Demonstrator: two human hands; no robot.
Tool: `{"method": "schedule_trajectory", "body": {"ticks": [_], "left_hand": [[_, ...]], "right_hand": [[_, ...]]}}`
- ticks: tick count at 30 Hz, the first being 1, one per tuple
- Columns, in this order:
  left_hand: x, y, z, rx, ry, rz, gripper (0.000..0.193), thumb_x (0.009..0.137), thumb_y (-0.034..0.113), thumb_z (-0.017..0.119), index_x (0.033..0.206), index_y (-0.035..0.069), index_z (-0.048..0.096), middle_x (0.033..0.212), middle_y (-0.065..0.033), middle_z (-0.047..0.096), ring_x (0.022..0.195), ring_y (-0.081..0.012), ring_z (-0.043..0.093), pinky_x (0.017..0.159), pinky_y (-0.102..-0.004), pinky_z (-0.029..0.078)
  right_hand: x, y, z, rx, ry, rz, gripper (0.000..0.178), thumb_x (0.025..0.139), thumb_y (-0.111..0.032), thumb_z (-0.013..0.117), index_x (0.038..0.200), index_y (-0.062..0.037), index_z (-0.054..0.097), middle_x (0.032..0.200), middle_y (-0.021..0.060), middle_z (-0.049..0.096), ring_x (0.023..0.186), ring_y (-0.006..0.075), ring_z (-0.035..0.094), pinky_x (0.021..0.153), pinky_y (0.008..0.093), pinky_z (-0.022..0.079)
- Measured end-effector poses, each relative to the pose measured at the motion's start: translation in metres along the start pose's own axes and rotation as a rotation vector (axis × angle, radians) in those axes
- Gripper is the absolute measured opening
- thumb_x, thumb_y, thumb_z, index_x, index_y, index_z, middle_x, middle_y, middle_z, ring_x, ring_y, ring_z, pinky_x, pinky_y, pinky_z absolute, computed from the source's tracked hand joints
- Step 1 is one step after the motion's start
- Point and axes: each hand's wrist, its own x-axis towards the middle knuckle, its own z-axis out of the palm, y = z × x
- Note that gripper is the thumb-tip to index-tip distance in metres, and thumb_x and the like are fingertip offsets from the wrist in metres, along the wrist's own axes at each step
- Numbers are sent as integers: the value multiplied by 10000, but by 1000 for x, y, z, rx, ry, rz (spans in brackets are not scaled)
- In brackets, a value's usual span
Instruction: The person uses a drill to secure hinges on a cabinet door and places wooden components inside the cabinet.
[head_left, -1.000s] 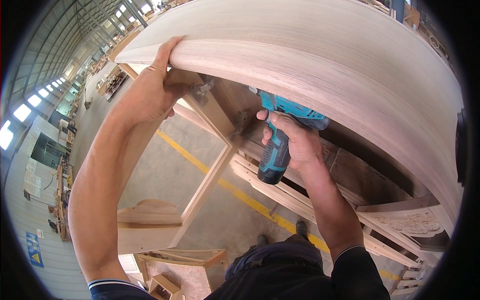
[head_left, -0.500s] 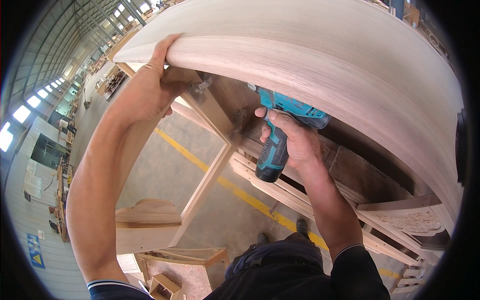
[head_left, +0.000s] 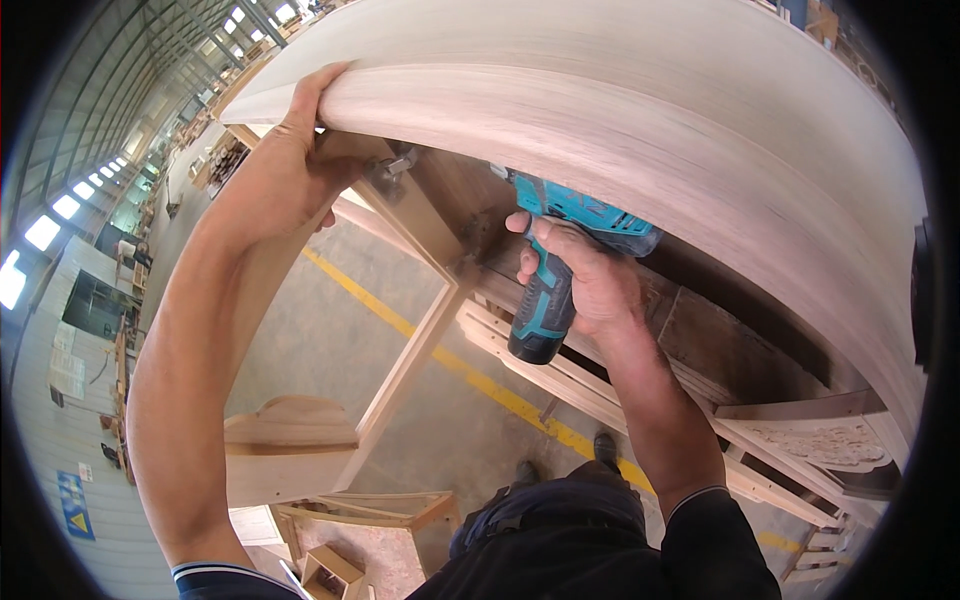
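Note:
A large pale wooden cabinet top [head_left: 560, 95] with a rounded front edge arches across the view. My left hand [head_left: 290, 165] grips its left end, the thumb over the edge and the fingers curled underneath. Beside those fingers a metal hinge [head_left: 398, 162] sits on a wooden upright. My right hand [head_left: 585, 265] is wrapped around the grip of a teal and black cordless drill [head_left: 545, 300]. The drill body lies sideways under the overhanging edge, its nose toward the upright. Whatever the nose touches is hidden from me.
Below the top, the frame has rails [head_left: 540, 370] and a carved piece [head_left: 830, 440] on the right. At lower left a curved wooden panel [head_left: 290, 450] stands out, with a small wooden box [head_left: 330, 578] beneath it. A yellow line [head_left: 480, 385] crosses the concrete floor.
The view has shifted slightly, so the cabinet top and my left arm appear a little farther left. Both hands keep their holds, and the drill stays almost in the same place.

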Motion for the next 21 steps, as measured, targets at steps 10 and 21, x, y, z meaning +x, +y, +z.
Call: {"method": "schedule_trajectory", "body": {"ticks": [10,21], "left_hand": [[0,5,2,-5,3,-25,919,961,-22,662,1607,401,163,929,-148,651,653,-187,637,602,-360,572],[-1,7,4,2,6,-46,914,963,-29,657,1602,406,169,991,-161,652,673,-188,647,609,-354,582]], "right_hand": [[4,3,1,-56,-29,-26,363,974,-354,699,1188,-62,711,804,25,614,764,128,601,677,285,501],[5,4,3,-83,16,-29,349,968,-336,699,1171,-52,723,788,38,628,736,133,609,666,286,506]]}}
